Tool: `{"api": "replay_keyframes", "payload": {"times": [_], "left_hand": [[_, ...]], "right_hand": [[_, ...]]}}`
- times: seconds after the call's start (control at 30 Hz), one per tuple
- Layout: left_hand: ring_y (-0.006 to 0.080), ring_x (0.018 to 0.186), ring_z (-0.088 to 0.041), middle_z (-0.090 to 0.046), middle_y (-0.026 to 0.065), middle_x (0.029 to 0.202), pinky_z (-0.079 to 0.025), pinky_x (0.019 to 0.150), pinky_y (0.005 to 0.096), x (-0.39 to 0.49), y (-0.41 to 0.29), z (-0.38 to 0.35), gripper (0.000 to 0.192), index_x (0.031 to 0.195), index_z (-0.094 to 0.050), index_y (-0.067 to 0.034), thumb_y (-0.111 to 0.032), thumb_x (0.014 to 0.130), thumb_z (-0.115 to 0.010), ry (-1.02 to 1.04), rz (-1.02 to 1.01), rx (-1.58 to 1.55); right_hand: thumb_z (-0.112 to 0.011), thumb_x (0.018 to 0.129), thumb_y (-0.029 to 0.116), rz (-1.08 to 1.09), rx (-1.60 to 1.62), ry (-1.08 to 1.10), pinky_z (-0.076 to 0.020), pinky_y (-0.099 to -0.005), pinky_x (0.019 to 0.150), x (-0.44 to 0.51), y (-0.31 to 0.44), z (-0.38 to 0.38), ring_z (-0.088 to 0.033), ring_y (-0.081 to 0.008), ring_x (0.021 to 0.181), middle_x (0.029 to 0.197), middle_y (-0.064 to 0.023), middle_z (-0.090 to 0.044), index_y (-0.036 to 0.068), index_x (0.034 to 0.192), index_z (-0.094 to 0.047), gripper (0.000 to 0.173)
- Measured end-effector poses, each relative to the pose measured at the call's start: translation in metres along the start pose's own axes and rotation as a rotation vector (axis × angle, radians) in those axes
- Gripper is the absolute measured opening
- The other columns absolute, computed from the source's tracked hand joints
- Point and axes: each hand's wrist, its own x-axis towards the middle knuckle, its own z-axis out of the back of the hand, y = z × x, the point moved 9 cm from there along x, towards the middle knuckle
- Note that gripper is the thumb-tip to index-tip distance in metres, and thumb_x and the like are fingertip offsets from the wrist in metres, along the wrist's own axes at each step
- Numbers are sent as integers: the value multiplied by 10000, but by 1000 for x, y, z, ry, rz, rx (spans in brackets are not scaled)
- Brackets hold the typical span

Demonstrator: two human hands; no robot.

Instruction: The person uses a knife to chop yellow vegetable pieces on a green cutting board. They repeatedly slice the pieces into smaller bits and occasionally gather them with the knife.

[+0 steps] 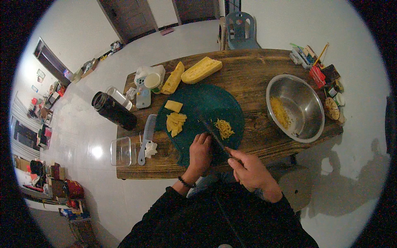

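Observation:
My right hand (252,170) grips the handle of a kitchen knife (219,141), its blade slanting up and left over a round dark green cutting board (204,96). Close against the blade's left side, my left hand (201,152) rests on the board with fingers curled down; whatever lies under them is hidden. Right of the blade sits a small heap of thin yellow strips (224,129). A pile of yellow slices (176,123) and a yellow block (173,106) lie at the board's left. Beyond the board are two large peeled yellow squash pieces (201,70), (173,79).
A steel bowl (296,133) holding yellow shreds (279,113) stands right on the wooden table (254,68). Leftward are a black bottle (114,111), a drinking glass (119,97), a comb (147,136), a crumpled tissue (151,149) and a clear plastic container (121,152). A plastic chair (241,31) stands behind.

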Motion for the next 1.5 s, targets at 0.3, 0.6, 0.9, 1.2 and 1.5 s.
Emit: {"api": "replay_keyframes", "payload": {"times": [0.3,0.6,0.9,1.2,1.5], "left_hand": [[368,1026,-602,-648,145,1145,-539,843,448,2,-3,2,281,1074,-648,-33,-47,793,-634,25,29,12],[367,1018,-610,-650,144,1152,-540,842,444,0,-3,3,316,1100,-649,-32,-37,784,-638,-12,-4,14],[368,1010,-607,-646,146,1153,-539,827,441,1,-3,2,337,1126,-648,-33,-33,790,-642,-4,-35,8],[366,1010,-603,-639,147,1135,-539,831,443,0,-3,3,318,1099,-651,-31,-32,782,-629,-3,7,-2],[361,1005,-607,-636,143,1103,-544,830,437,1,-4,3,285,1045,-653,-25,-2,766,-604,-48,-27,41]], "right_hand": [[-535,1024,290,138,-94,-107,-525,-483,887,0,3,1,-658,-449,1035,1134,-270,-680,40,1399,-546,451],[-505,1049,203,166,-43,-74,-465,-295,512,2,0,-4,-546,-108,515,616,-22,-553,23,1486,-456,476],[-507,1053,239,139,-50,-92,-456,-304,496,10,-4,-5,-550,-119,505,604,-30,-558,28,1465,-476,465],[-507,1055,257,162,-68,-132,-461,-313,495,20,3,-7,-552,-126,505,609,-39,-574,26,1461,-470,468],[-502,1058,296,-32,273,-153,-468,-328,466,18,-26,3,-570,-140,477,589,-64,-607,-20,1395,-515,462]]}}
